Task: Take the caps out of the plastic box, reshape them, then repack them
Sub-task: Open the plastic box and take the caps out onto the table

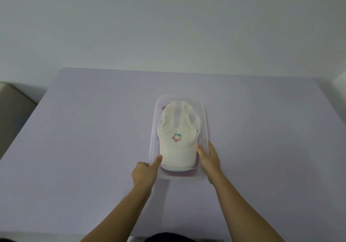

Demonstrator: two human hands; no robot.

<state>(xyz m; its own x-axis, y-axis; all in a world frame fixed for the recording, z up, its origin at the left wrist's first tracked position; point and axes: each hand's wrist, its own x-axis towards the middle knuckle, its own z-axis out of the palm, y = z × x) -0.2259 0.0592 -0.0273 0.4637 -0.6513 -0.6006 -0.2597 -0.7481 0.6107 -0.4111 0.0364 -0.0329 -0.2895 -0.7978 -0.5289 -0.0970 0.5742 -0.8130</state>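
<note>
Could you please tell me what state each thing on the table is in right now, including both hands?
plastic box: open, no lid, upright on the table.
white cap: in the box, on top, brim toward the person.
red cap: under the white cap, only its edge shows.
left hand: at the box's near left corner, thumb on the white brim.
right hand: at the box's right wall, thumb on the brim.

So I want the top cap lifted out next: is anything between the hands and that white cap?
Nothing visible. The plastic box has no lid, and the white cap lies on top. The left hand and right hand are at its brim, thumbs on it. A red cap lies underneath.
</note>
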